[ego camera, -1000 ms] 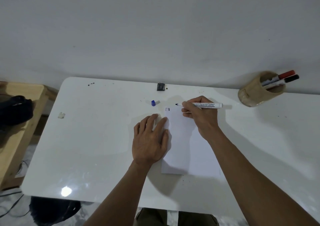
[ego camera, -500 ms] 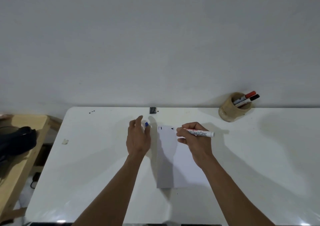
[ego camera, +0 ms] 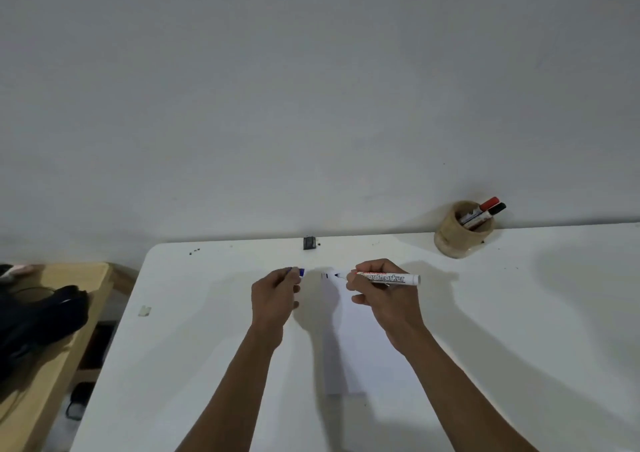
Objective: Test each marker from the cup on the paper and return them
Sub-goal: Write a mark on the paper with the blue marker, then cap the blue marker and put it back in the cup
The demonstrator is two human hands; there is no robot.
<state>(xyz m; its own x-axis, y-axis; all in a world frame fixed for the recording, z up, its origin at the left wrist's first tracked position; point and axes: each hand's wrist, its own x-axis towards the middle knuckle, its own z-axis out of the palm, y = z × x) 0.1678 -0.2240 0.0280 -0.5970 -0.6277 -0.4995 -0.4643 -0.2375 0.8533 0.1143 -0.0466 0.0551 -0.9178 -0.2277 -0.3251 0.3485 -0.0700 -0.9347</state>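
An uncapped white marker [ego camera: 384, 277] was gripped in the right hand [ego camera: 384, 295], tip pointed left over the top edge of the paper [ego camera: 360, 347]. A blue cap [ego camera: 300, 272] was pinched in the fingers of the left hand [ego camera: 275, 294], just left of the paper. Two markers [ego camera: 485, 210] were stood in the cup [ego camera: 462, 231] at the desk's [ego camera: 207, 313] far right, well apart from the hands.

Dim, even light is filling the frame, leaving the wall [ego camera: 311, 87] a flat grey that is darkening toward the corners. The white worktop [ego camera: 519, 313] is showing soft, broad shadows spreading right of both forearms and beside the cup [ego camera: 462, 231], so light is coming from the left. Wide-angle distortion is bowing the worktop's far edge. The picture is looking slightly soft and grainy throughout.
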